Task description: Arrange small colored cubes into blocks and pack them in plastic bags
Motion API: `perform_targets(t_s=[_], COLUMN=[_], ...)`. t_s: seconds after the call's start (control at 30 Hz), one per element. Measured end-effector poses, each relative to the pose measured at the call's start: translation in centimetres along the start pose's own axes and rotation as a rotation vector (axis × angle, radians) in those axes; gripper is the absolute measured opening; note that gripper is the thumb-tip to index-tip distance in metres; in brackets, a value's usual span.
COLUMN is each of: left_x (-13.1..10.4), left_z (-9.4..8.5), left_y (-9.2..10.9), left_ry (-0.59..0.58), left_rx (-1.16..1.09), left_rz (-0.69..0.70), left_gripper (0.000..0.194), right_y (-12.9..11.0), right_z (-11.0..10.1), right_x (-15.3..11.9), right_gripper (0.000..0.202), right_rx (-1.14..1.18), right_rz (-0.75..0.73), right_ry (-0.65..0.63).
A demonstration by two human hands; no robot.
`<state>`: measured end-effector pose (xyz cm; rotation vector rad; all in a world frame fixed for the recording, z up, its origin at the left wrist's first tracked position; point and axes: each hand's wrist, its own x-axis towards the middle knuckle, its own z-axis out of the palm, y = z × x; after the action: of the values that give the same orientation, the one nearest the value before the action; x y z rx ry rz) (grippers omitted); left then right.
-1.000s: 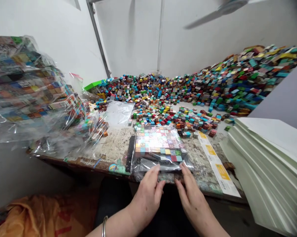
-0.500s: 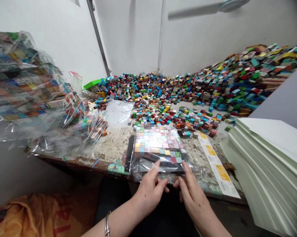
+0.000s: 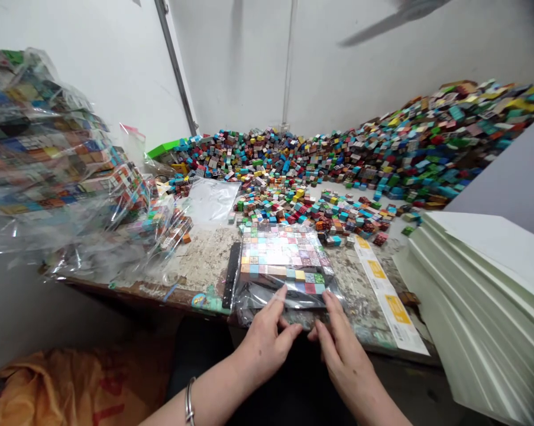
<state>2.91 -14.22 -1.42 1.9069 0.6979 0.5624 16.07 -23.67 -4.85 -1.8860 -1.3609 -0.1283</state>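
- We are spreading index fingers from thumbs on our left hand [image 3: 264,337] and right hand [image 3: 349,349], seemingly touching the clear bag [image 3: 250,300].
- We are best pressing evenly, smoothing plastic.
- Bagged blocks [image 3: 280,253] are lying at our twelve o'clock.

The far fan [image 3: 393,22] is blurring at the top edge; the left edge is cutting off the wrapped stack [image 3: 49,145]; glare is hiding some faces in the near packet [image 3: 282,255].
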Motion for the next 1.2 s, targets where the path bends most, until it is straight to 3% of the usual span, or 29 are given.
perform_targets(t_s=[0.3,0.6,0.8,0.97,1.2], left_x=[1.0,0.3,-0.6,-0.8,0.1], left_z=[-0.2,-0.3,0.2,0.3,0.6], left_y=[-0.1,0.6,0.5,0.5,-0.4], left_ry=[0.033,0.019,0.007,0.029,0.093], left_rx=[0.013,0.043,-0.025,-0.104,0.004], left_rz=[-0.004,0.041,0.079,0.124,0.173], left_gripper=[0.057,0.05,0.044,0.05,0.054], right_y=[0.1,0.4,-0.5,-1.1,-1.3], right_z=[-0.1,0.0,-0.6,-1.1,-0.1], right_x=[-0.3,-1.5,-2.1,-1.8,-1.0], right_gripper=[0.057,0.059,0.056,0.057,0.061], right_rx=[-0.045,-0.001,-0.016,0.006,0.17], right_rz=[-0.019,-0.022,0.034,0.022,0.051], right_ry=[-0.074,-0.103,-0.119,-0.106,-0.092])
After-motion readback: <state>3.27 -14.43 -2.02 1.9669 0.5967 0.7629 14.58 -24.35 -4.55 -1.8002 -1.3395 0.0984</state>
